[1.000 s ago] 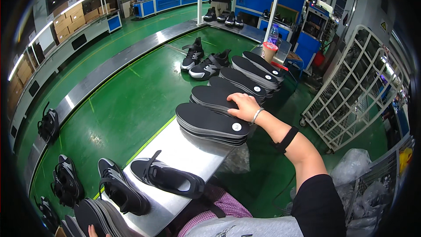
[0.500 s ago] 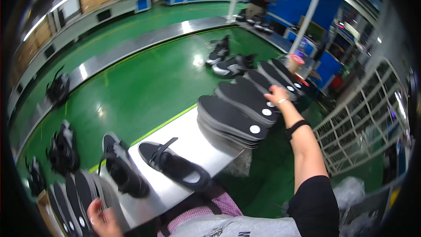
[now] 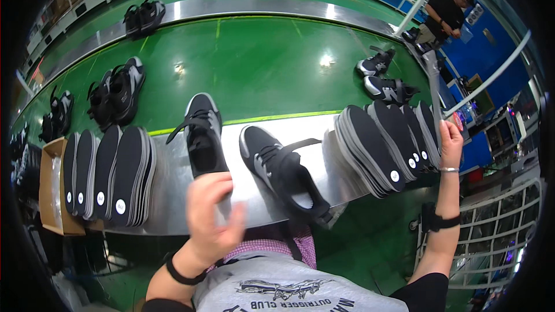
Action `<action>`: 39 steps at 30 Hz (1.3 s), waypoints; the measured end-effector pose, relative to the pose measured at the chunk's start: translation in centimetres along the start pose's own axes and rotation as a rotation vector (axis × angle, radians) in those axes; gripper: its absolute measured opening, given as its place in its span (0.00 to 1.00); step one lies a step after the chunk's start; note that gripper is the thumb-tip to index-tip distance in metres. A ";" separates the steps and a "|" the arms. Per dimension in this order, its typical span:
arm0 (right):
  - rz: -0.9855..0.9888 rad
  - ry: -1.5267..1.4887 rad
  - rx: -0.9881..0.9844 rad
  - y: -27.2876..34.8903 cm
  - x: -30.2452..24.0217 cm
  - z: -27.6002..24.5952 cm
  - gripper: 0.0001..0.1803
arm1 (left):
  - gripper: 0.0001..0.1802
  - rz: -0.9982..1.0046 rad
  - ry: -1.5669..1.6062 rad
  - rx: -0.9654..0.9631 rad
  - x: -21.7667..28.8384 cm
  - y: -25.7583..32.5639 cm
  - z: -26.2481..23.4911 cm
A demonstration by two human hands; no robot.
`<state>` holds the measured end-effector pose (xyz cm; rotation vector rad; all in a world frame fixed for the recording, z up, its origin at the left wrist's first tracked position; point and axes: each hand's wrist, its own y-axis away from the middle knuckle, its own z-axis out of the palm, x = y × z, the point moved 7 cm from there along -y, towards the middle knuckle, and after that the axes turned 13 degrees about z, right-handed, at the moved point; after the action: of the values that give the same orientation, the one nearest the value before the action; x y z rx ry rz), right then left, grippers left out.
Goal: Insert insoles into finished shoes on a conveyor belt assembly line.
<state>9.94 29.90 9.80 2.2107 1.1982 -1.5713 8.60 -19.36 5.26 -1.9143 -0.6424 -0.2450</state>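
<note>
Your right hand point(image 3: 451, 144) pinches a thin grey piece point(image 3: 436, 86) (too narrow from here to name) by the worktop's point(image 3: 172, 167) right end, just beside the insole stacks point(image 3: 373, 150) there. Your left hand point(image 3: 213, 214), blurred, has its grip released, fingers near the heel of the left shoe point(image 3: 202, 118) at the worktop's middle; you can't tell if they touch. The right shoe point(image 3: 282, 167) lies beside it. More insoles point(image 3: 133, 179) sit at the worktop's left end, by a box point(image 3: 54, 190).
</note>
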 end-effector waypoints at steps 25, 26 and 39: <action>0.551 0.006 -1.210 19.1 -11.5 15.3 0.08 | 0.50 -0.286 -0.015 -0.233 -4.3 0.0 8.5; 0.602 0.104 -1.253 19.5 -10.9 14.8 0.08 | 0.42 -0.320 0.080 -0.229 -5.1 0.5 9.6; -0.094 0.888 -1.359 24.3 -11.5 22.6 0.15 | 0.11 -0.477 0.188 -0.158 -5.4 0.1 9.8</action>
<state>9.23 -4.54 2.85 1.6987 1.7354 0.4518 2.96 -12.34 -1.37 -1.8337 -0.9686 -0.7876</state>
